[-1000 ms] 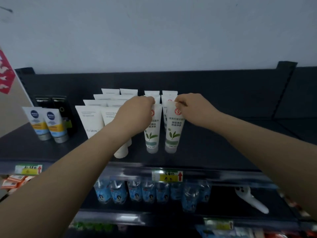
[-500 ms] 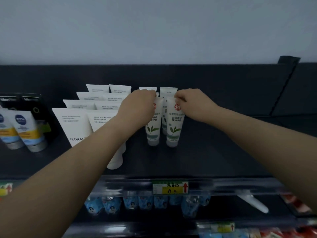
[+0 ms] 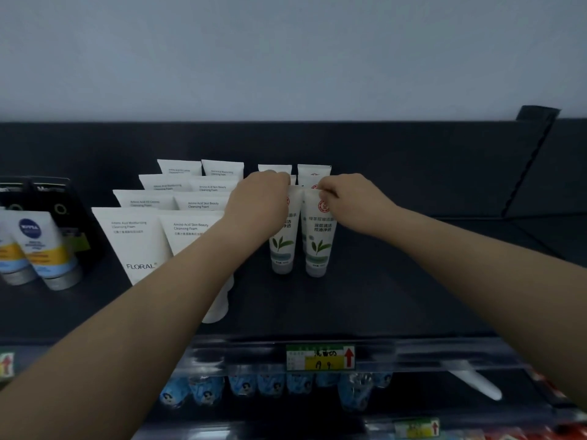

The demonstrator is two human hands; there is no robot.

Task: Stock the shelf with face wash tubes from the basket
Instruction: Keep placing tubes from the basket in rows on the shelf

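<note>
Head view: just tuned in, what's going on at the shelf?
A person is fronting two green-leaf face wash tubes on the dark shelf. The left hand pinches the top of the left tube; the right hand pinches the right tube. Both stand upright on their caps, beside the white FLORAL tubes.

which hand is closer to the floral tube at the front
Left. The left hand sits just right of the FLORAL tube; the right hand is farther right, on a green-leaf tube.

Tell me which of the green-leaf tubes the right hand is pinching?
The right hand pinches the front-right green-leaf tube, the one nearest the shelf edge on that side. Its front-row neighbour is under the left hand.
</note>
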